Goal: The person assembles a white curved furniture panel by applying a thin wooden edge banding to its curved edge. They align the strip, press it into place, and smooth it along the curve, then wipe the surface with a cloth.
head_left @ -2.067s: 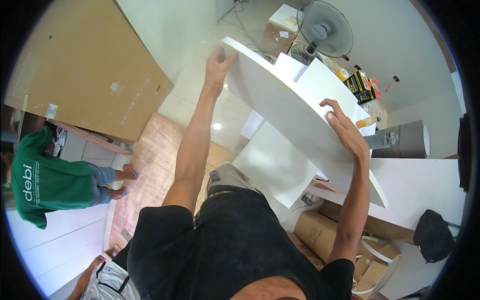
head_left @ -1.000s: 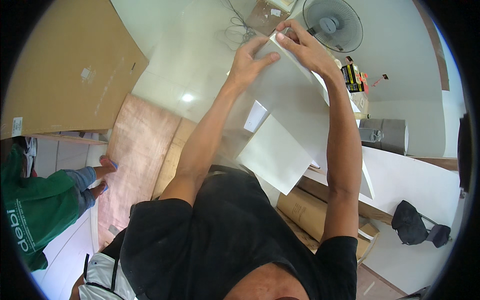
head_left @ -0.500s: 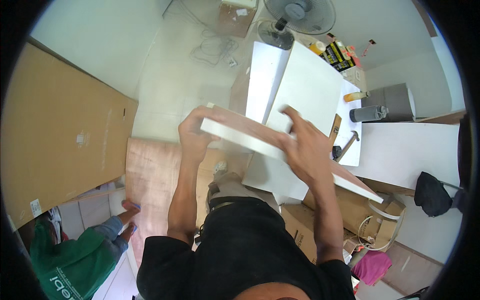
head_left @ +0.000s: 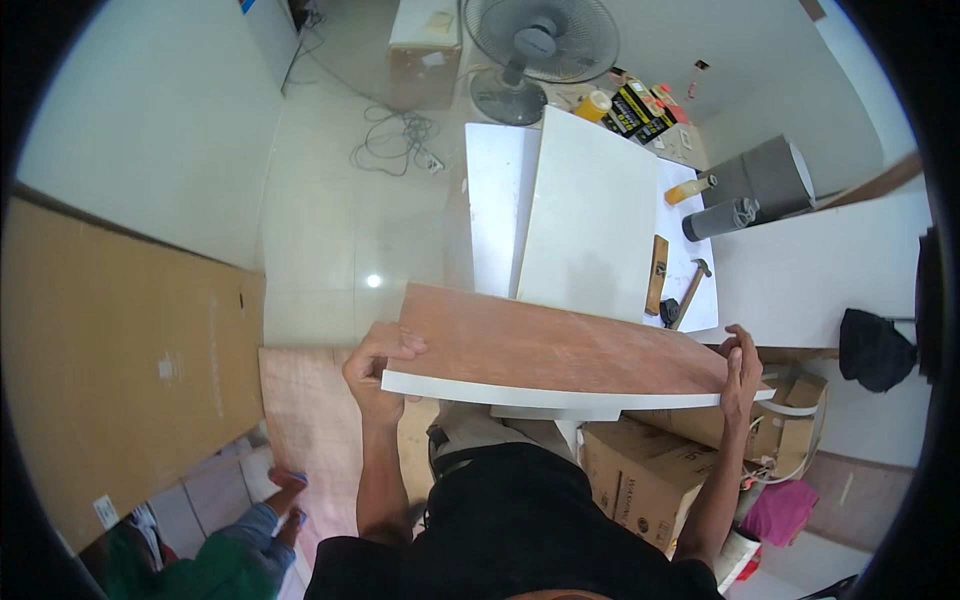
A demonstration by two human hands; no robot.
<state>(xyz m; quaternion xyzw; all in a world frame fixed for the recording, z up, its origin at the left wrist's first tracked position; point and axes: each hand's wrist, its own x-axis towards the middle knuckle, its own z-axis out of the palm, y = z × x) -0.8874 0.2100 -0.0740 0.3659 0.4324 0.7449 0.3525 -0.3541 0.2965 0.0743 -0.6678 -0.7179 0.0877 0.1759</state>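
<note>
I hold a long flat wooden panel (head_left: 545,350) level in front of my waist; its top face is reddish-brown and its near edge is white. My left hand (head_left: 378,368) grips its left end, thumb over the top. My right hand (head_left: 742,368) grips its right end. Beyond it, white panels (head_left: 590,215) lie flat on the tiled floor.
A hammer (head_left: 688,290), a wooden block (head_left: 656,272), a fan (head_left: 540,45), cables (head_left: 400,135) and bottles lie around the white panels. Cardboard boxes (head_left: 640,480) stand by my right leg. A big cardboard sheet (head_left: 120,350) lies left. Another person (head_left: 230,545) crouches at lower left.
The panel has come down from overhead, turned over to its brown face and now rests level at waist height, my hands spread to its two ends.
</note>
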